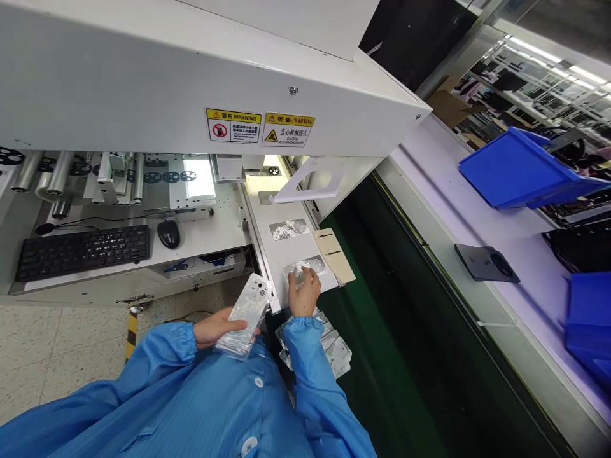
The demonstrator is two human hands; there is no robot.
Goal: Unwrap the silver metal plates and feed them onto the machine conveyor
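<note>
Where right hand (303,297) reaches, silvery panel (317,263) beneath

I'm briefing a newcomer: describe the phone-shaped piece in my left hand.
Find the white machine with yellow warning labels. Below them, left of the pale track, the left hand holds the phone-shaped piece. Unlike similar pieces lying on the track, this one is held off it.

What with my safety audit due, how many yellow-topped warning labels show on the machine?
2: on the white machine, the left label and, just beside it, the right label. Others may be hidden on other faces.
</note>
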